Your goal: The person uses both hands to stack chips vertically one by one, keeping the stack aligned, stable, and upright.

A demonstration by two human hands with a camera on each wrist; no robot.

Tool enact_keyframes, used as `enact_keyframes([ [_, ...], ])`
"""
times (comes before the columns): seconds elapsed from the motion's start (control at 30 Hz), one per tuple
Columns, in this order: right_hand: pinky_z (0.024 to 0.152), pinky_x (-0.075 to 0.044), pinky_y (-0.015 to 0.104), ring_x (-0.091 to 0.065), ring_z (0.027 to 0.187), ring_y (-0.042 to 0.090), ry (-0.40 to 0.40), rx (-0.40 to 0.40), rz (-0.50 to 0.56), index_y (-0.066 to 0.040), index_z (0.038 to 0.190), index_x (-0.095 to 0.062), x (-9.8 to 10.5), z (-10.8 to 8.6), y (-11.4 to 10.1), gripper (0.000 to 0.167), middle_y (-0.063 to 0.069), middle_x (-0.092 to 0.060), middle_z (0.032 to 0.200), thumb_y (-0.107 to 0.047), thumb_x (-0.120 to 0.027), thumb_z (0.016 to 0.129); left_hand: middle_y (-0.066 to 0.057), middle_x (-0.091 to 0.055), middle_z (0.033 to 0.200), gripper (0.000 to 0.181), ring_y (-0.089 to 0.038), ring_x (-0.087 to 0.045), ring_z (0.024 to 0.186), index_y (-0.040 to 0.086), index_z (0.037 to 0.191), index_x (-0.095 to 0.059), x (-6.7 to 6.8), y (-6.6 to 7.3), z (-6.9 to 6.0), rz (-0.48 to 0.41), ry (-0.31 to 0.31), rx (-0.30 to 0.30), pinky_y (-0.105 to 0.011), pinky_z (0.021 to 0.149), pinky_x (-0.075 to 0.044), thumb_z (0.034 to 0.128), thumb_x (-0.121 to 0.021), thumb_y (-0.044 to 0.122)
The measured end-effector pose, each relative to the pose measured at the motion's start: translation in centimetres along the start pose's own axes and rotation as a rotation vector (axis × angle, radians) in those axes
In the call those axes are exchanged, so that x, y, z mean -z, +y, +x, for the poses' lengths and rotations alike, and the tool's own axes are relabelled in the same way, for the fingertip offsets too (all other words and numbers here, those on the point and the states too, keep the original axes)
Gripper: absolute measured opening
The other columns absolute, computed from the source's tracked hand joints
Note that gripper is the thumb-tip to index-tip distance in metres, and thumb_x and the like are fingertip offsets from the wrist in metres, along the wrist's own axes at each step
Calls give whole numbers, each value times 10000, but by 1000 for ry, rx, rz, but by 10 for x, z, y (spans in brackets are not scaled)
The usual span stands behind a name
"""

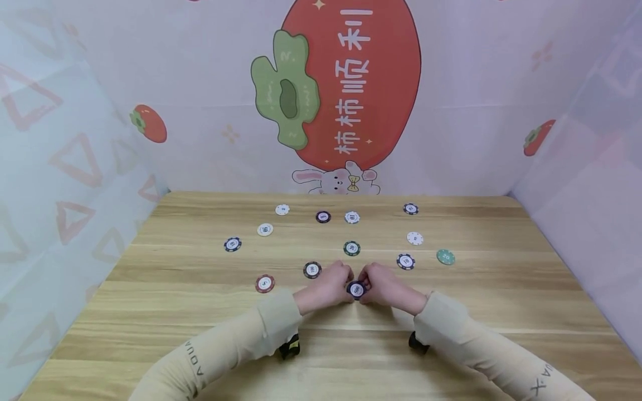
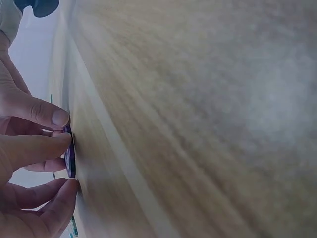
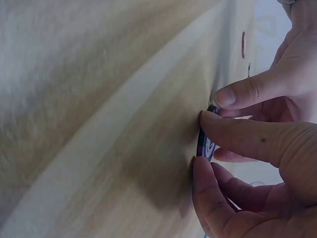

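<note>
At the table's front middle, both hands meet around a dark purple-black poker chip (image 1: 356, 289) with a white centre that seems to read 500. My left hand (image 1: 331, 284) pinches its left side between thumb and fingers. From the right, my right hand (image 1: 387, 287) holds the opposite edge the same way. The right wrist view shows the chip's (image 3: 208, 141) striped rim and pale face between both thumbs. In the left wrist view the chip (image 2: 70, 156) appears edge-on, close to the tabletop; whether it touches the wood I cannot tell.
Several loose chips lie scattered beyond the hands: a black 100 chip (image 1: 312, 270) and red chip (image 1: 264, 283) at left, a green chip (image 1: 352, 248) ahead, a blue chip (image 1: 405, 262) and teal 20 chip (image 1: 446, 257) at right. Printed cloth (image 1: 210, 150) walls border the wooden table (image 1: 165, 312).
</note>
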State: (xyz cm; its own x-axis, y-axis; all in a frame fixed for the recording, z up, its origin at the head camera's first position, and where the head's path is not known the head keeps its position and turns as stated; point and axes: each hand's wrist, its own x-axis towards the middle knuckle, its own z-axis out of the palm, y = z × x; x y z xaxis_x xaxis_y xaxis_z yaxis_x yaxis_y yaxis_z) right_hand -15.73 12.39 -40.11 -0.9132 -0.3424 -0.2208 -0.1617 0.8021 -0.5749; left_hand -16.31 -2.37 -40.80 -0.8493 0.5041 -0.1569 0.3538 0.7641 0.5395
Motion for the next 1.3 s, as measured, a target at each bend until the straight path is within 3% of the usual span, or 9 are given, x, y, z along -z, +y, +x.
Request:
enact_keyframes([
  [0.47,647,-457,284,-519,677,138,-5,69,41,-9,835,-600,-14,-11,-7,297,29,-566,743,22,-772,595,-9,-556,776,250,-90,-472,689,43,826,-623,1,-3,-18,82,10,-132,-195,615,-393,621,-764,71],
  [0.63,605,-447,262,-510,661,136,-14,146,50,23,829,-598,-18,-17,-12,287,38,-565,733,41,-754,589,3,-538,769,275,-87,-455,706,44,826,-623,0,-5,-28,81,7,-141,-193,640,-383,611,-787,93],
  [0.87,565,-431,248,-492,628,131,-23,182,74,22,809,-591,-23,-24,-19,241,36,-557,705,47,-730,613,-3,-522,758,280,-79,-442,688,37,818,-612,-1,-9,-40,52,18,-174,-183,617,-382,616,-796,95],
  [1.3,564,-402,217,-452,632,110,7,265,64,23,787,-581,-33,-34,-26,218,37,-519,710,52,-720,622,9,-496,769,255,-66,-436,668,42,820,-595,-3,-13,-58,39,6,-154,-182,607,-393,635,-766,74],
])
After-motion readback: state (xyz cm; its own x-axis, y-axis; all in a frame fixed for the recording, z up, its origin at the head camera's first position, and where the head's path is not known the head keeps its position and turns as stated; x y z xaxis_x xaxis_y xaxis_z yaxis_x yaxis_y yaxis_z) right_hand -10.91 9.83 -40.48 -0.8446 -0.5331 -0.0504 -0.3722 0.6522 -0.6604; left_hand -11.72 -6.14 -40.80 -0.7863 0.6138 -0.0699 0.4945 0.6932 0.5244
